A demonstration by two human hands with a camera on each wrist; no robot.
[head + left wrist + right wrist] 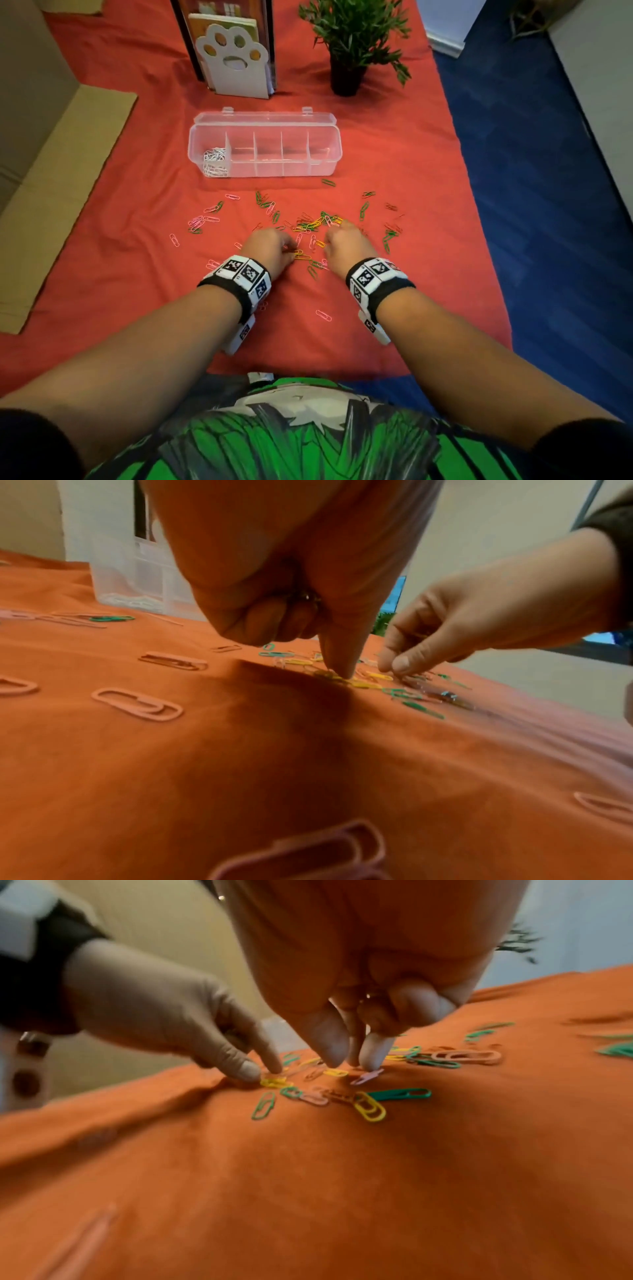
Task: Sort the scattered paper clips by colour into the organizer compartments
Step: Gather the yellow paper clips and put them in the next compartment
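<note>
1. Yellow paper clips (pixel 310 226) look like the colour in hand: the left hand (pixel 270 249) has its thumb and forefinger pinched down on a yellow one (pixel 274 1082), other fingers curled in.
2. The right hand (pixel 346 245), just right of the left hand, has its fingertips (pixel 373 1053) pressed together over the mixed heap; whether they hold a clip cannot be told.
3. Judgement: slide each clip free of the tangle before lifting, so green (pixel 400 1094) and pink (pixel 137 704) neighbours stay on the red cloth (pixel 394 308) over the desk.
4. The organizer (pixel 265 150) stands open well beyond the left hand, white clips (pixel 215 161) in its leftmost compartment; any bare one suits yellow.
</note>
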